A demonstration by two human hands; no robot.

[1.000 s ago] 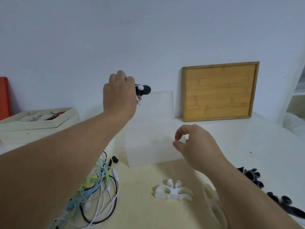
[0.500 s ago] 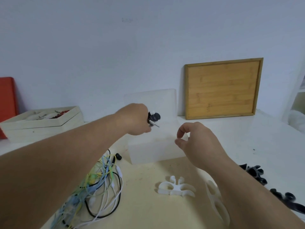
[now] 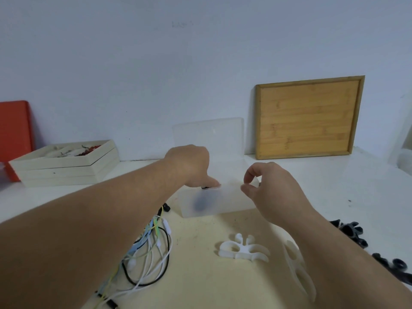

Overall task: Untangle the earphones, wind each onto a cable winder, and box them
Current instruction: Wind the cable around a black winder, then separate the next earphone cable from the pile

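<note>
A frosted plastic box (image 3: 227, 201) stands open in the middle of the table, its lid (image 3: 209, 139) upright behind it. My left hand (image 3: 189, 166) reaches down over the box's front rim and its fingers grip a black earphone winder (image 3: 200, 201), which shows as a dark blur through the box wall. My right hand (image 3: 267, 188) hovers at the box's right end with fingers loosely curled, holding nothing. A tangle of white, black, blue and yellow earphones (image 3: 151, 246) lies on the mat at the left, partly hidden by my left arm.
Two white winders (image 3: 243, 248) (image 3: 298, 270) lie on the beige mat (image 3: 200, 275). Black winders (image 3: 350, 230) sit at the right edge. A wooden tray (image 3: 310, 117) leans on the wall. Stacked cream boxes (image 3: 64, 166) and a red board (image 3: 13, 134) are at the left.
My left hand has come down from above the box with the black wound winder and now dips it inside. My right hand has stayed by the box.
</note>
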